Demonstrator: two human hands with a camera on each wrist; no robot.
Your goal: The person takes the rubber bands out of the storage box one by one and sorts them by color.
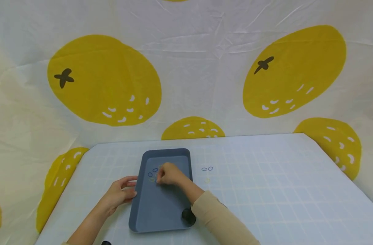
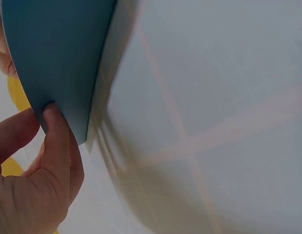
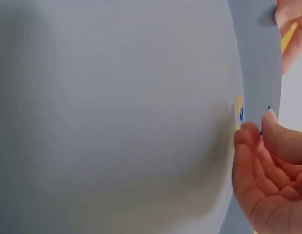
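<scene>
Several small rings [image 1: 153, 172] are already gathered in the tray [image 1: 162, 211] near the desk's [image 1: 266, 190] front-left corner, steadied by the left hand [image 1: 120, 194], the right hand [image 1: 168, 174] pinching among them; three remain [image 1: 207, 169] outside.

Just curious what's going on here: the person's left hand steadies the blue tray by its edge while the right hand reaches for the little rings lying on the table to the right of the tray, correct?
Not quite. In the head view the right hand is inside the blue tray, over the small rings lying in it, not at the rings on the table. The left hand does hold the tray's left edge.
</scene>
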